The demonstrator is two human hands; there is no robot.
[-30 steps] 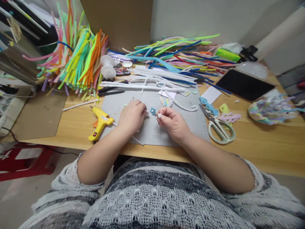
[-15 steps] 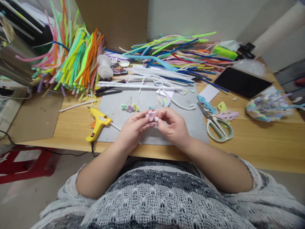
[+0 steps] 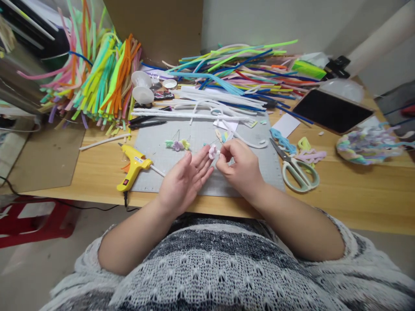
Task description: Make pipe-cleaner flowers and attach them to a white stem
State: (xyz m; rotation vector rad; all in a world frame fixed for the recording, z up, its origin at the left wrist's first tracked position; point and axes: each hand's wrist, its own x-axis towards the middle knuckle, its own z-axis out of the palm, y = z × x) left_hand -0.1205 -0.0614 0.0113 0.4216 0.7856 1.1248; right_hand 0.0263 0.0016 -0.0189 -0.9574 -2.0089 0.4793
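Note:
A small pale pink pipe-cleaner flower (image 3: 212,152) with a bit of white at its right side is pinched in the fingertips of my right hand (image 3: 241,166). Palm up, my left hand (image 3: 185,179) is open with its fingers stretched out, their tips just left of the flower. Both hands are over the grey cutting mat (image 3: 152,166). Beyond my left hand, green, purple and yellow small flowers (image 3: 177,146) on thin wires lie on the mat. Behind the right fingers sits a small group of coloured pieces (image 3: 222,136), partly covered.
A yellow glue gun (image 3: 132,166) lies left of my left hand, its cord hanging over the table edge. Scissors (image 3: 296,170) rest right of the mat, beside twisted blue pipe cleaners (image 3: 282,141). White pipe cleaners (image 3: 207,114) and coloured bundles line the back. A phone (image 3: 332,110) leans at right.
My left hand has let go of the flower, opened its fingers and turned palm up. The flower has shifted slightly right, now held by my right hand alone.

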